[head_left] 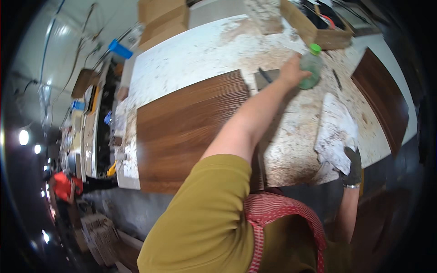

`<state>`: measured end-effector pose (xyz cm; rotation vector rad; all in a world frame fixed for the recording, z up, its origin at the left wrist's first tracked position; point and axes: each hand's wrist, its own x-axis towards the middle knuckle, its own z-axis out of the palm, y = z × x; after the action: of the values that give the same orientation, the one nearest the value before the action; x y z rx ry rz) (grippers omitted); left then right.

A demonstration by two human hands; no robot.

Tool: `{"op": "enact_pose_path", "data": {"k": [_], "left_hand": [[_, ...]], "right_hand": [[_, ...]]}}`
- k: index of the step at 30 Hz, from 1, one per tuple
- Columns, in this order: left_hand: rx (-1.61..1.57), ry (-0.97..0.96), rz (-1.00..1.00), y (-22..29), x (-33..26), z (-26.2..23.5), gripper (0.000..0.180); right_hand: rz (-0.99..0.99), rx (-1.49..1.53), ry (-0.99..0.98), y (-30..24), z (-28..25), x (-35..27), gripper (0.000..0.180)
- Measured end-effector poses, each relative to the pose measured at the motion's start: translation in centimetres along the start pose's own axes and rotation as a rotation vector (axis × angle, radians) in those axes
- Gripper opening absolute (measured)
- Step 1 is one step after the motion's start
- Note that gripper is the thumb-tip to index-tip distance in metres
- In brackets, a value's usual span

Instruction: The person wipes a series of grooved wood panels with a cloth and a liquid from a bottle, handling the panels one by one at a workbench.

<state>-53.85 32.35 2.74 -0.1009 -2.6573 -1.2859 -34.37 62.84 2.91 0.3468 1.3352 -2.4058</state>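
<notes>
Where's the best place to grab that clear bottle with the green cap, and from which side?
Probably round the middle of the clear bottle, below its green cap. It stands upright on the speckled worktable, so a sideways wrap suits its round body. Come from the near left, where the left hand already meets it; the cardboard box crowds the far side.

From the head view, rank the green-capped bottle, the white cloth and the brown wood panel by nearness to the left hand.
Measured from the left hand:
1. Green-capped bottle, in its grip at the far side of the bench.
2. Brown wood panel, lower left.
3. White cloth, lower right, held by the gloved right hand.
</notes>
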Motion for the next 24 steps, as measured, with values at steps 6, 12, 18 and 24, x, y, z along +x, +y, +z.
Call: {"op": "enact_pose_path", "data": {"k": [6, 12, 18, 24], "left_hand": [[0.200, -0.158, 0.375, 5.9, -6.0, -2.4, 0.036], [0.281, -0.251, 0.561, 7.7, -12.6, -2.5, 0.031], [0.685, -0.349, 0.742, 10.3, -13.7, -5.5, 0.027], [0.869, -0.419, 0.753, 10.1, -13.6, -6.7, 0.021]], "right_hand": [[-0.157, 0.003, -0.034, -2.3, 0.7, -0.8, 0.058], [-0.647, -0.697, -0.246, -1.1, 4.1, -2.3, 0.048], [-0.072, 0.454, -0.205, 3.1, 5.3, 0.7, 0.036], [-0.634, -1.158, -0.082, 3.0, 0.7, 1.8, 0.048]]}}
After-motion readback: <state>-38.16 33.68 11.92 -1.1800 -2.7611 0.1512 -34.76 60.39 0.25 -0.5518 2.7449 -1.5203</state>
